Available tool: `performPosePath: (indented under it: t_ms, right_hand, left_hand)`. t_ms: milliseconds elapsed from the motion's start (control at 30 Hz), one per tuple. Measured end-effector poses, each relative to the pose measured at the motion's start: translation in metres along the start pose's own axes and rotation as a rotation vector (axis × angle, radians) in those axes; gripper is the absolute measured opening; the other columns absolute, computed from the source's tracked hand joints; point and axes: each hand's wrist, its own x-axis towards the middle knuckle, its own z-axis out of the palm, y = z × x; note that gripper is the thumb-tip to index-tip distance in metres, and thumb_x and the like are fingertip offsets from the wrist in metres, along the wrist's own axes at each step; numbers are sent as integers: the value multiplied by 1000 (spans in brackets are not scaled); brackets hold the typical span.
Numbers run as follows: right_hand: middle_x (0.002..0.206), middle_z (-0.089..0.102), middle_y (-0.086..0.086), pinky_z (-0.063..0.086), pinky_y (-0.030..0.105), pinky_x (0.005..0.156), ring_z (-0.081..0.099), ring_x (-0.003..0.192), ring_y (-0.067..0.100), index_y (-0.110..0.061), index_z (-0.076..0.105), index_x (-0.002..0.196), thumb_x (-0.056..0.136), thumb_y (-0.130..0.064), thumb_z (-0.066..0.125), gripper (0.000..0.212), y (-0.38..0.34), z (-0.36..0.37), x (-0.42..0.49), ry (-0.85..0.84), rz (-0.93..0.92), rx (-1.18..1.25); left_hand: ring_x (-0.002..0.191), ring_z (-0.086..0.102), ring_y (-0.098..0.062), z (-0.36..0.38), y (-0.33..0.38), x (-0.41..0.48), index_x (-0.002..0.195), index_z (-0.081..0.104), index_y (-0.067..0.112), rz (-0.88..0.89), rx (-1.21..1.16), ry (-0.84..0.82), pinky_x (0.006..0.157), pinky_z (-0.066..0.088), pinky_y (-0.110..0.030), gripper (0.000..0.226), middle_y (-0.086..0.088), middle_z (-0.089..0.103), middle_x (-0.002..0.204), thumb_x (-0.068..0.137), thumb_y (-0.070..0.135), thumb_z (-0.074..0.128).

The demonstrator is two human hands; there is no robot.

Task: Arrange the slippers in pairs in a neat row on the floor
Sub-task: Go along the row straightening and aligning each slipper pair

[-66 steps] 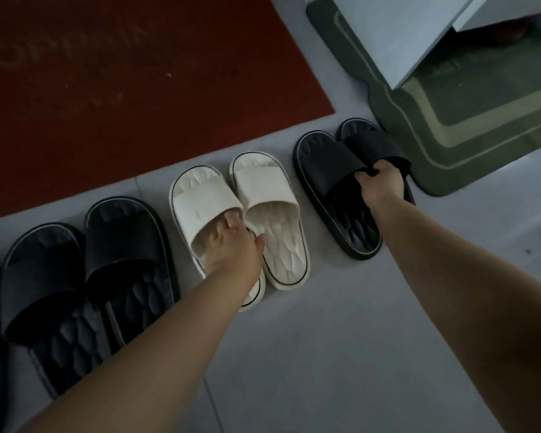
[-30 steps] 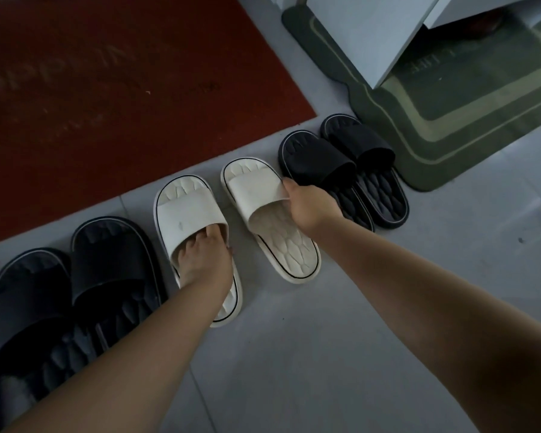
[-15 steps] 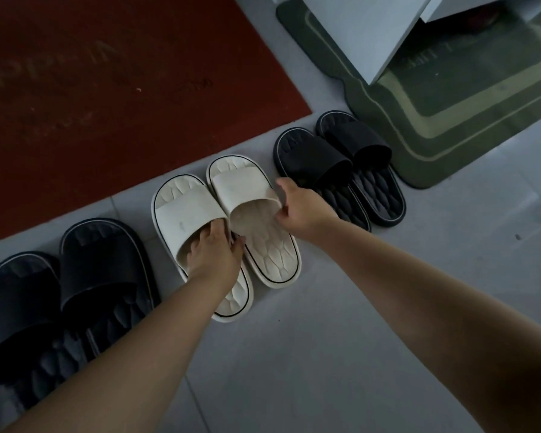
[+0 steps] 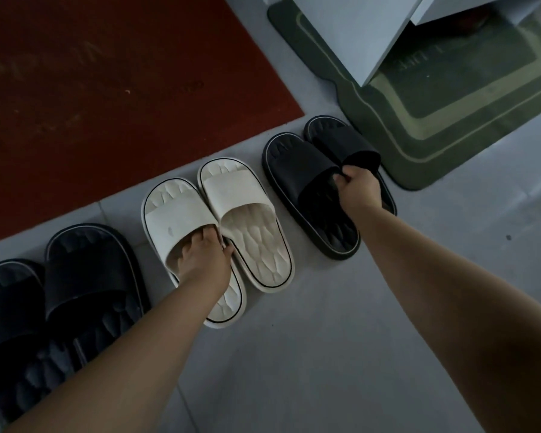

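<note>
Three pairs of slippers stand in a row on the grey floor. A big black pair (image 4: 85, 276) is at the left. The white pair sits in the middle: my left hand (image 4: 205, 257) has its fingers inside the strap of the left white slipper (image 4: 175, 220), and the right white slipper (image 4: 247, 220) lies touching it. On the right, my right hand (image 4: 358, 189) pinches the straps of the smaller black pair, gripping the left black slipper (image 4: 300, 170) and the right black slipper (image 4: 341, 139) together.
A red doormat (image 4: 107, 73) lies behind the row. A green mat (image 4: 450, 126) sits at the back right, touching the smaller black pair. A white cabinet corner (image 4: 356, 32) stands over the green mat. Bare grey floor (image 4: 325, 354) spreads in front.
My right hand let go of the right white slipper and moved right onto the straps of the smaller black pair. The white slippers now lie side by side.
</note>
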Motion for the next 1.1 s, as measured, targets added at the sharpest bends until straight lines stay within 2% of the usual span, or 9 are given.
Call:
performPosePath:
  t_ms: [133, 267, 467, 567, 733, 833, 967, 1033, 1100]
  right_hand:
    - [123, 62, 20, 44, 44, 101, 60, 110, 36, -7, 53, 129, 92, -24, 52, 41, 6, 4, -2, 14, -36, 13]
    - [116, 65, 21, 45, 41, 100, 62, 106, 37, -8, 55, 128, 91, -24, 51, 40, 6, 2, 1, 33, -51, -18]
    - [120, 63, 20, 44, 43, 101, 61, 108, 36, -7, 53, 129, 92, -22, 50, 40, 3, 0, 4, 22, -41, -22]
    - [115, 65, 22, 45, 43, 100, 62, 106, 37, -7, 54, 128, 92, -22, 50, 39, 4, -2, 8, 40, -23, -30]
    - [106, 67, 21, 52, 45, 92, 64, 80, 26, -9, 53, 128, 90, -18, 55, 39, 10, -3, 13, 6, 29, 57]
    - [112, 65, 17, 46, 47, 100, 54, 90, 18, -11, 50, 132, 87, -15, 59, 46, 18, -1, 11, -30, 28, 62]
    - [123, 62, 17, 44, 46, 103, 53, 96, 18, -9, 46, 135, 87, -9, 58, 49, 25, -1, 8, -58, 22, 122]
    - [118, 63, 17, 43, 46, 104, 53, 97, 19, -8, 45, 136, 87, -7, 57, 50, 25, -1, 10, -83, 1, 110]
    - [98, 63, 13, 44, 41, 103, 54, 92, 21, -6, 41, 138, 88, -3, 55, 52, 23, -1, 11, -116, -7, 89]
  left_hand:
    - [119, 43, -39, 0, -1, 0, 120, 42, 6, 3, 9, 3, 93, 39, -46, 38, -17, 46, 130, 93, 32, 46]
    - [119, 43, -39, -2, 0, -3, 118, 43, 5, 6, -8, 1, 94, 38, -46, 37, -18, 46, 129, 93, 32, 47]
    - [124, 39, -35, -3, -4, -13, 127, 37, 4, 81, 8, -8, 102, 33, -43, 45, -17, 41, 133, 93, 30, 48]
    - [127, 35, -35, -4, -6, -20, 134, 32, 5, 89, -15, -28, 106, 32, -43, 51, -17, 36, 136, 93, 31, 48]
    - [133, 28, -34, -5, -8, -25, 146, 15, 11, 115, -25, -71, 110, 26, -40, 65, -14, 27, 143, 94, 33, 45]
    - [133, 28, -32, -6, -11, -27, 147, 13, 12, 134, -41, -80, 110, 27, -39, 66, -14, 27, 143, 94, 31, 46]
    - [138, 23, -30, -8, -12, -31, 148, 9, 13, 162, -55, -101, 112, 24, -39, 67, -12, 21, 148, 94, 29, 46]
    - [140, 20, -28, -8, -13, -35, 149, 7, 13, 183, -61, -114, 113, 23, -38, 68, -11, 18, 151, 95, 28, 45]
    - [141, 18, -27, -9, -16, -38, 149, 6, 14, 204, -81, -125, 113, 22, -38, 67, -10, 18, 152, 95, 27, 44]
